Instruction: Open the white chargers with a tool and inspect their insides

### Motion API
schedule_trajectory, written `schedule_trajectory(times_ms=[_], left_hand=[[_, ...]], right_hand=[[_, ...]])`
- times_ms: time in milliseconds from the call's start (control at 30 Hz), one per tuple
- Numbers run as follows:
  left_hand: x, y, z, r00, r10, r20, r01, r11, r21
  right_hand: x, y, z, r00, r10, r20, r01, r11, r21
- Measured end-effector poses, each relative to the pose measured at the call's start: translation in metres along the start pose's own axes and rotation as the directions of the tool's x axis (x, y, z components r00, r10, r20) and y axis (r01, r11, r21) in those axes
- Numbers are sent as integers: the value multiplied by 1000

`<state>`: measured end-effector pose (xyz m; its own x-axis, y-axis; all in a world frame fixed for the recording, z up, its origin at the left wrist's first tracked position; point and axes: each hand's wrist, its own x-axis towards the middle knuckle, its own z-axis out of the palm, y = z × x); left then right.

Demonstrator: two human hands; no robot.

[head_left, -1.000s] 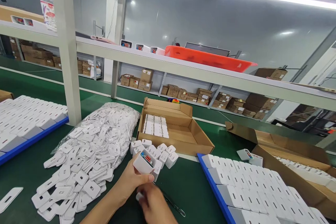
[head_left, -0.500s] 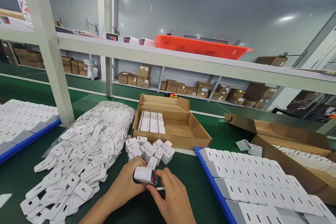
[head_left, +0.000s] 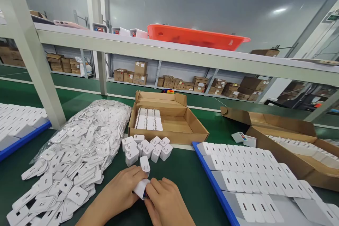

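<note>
In my left hand [head_left: 124,188] is a small white box-shaped plastic housing [head_left: 141,188], lying tilted with its open end toward my right hand. A bit of coloured electronics shows at that end. My right hand [head_left: 166,197] has its fingers bent and pressed together at the opening; they hide whatever is between them. One white housing [head_left: 144,165] with pins on top stands just beyond my left fingertips. Behind it several more pinned housings [head_left: 148,149] are bunched together. A spilling bag of flat white cover plates [head_left: 76,194] with cut-outs lies to the left.
On the right a blue tray [head_left: 212,187] carries rows of slotted white housings. Open cardboard boxes stand behind [head_left: 169,136] and at the far right [head_left: 293,162]. Another blue tray [head_left: 23,139] is at left. Overhead runs a shelf [head_left: 169,53] with a red basket [head_left: 196,37].
My hands have moved down and left, and the housing has turned so its open end faces lower right. The thin white-edged piece in my right fingers is now hidden. The view has shifted.
</note>
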<state>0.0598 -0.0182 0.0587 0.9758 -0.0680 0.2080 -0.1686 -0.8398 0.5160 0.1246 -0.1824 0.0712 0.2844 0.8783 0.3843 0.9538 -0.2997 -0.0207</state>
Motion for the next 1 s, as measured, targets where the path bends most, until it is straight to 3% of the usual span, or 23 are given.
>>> schedule_trajectory(times_ms=[333,400,467,533,600,667,733,833,1000], left_hand=[[-2,4,-4,999,47,-2,-47,998,-44],[-1,5,-5,1000,13,-10,-14,995,-94],[0,7,-7,999,-44,-27,37,976,-215],[2,11,-8,994,-104,-42,81,922,-378],[4,15,-10,988,-151,-37,110,847,-520],[6,19,-9,982,-187,-24,131,769,-626],[7,21,-7,978,-209,-6,144,693,-706],[7,21,-3,977,-211,7,138,615,-776],[5,22,0,984,-172,37,128,552,-824]], right_hand=[[1,-5,1,998,-53,-41,53,999,-2],[1,-3,-1,1000,-9,-26,9,1000,23],[2,2,-7,994,113,-5,-111,982,154],[1,7,-17,956,293,8,-270,869,415],[0,11,-26,900,434,41,-343,646,682],[0,12,-34,873,483,71,-326,467,822],[0,10,-36,877,473,83,-301,407,862],[1,5,-32,888,459,2,-244,468,849],[5,-2,-22,879,342,-333,-58,768,638]])
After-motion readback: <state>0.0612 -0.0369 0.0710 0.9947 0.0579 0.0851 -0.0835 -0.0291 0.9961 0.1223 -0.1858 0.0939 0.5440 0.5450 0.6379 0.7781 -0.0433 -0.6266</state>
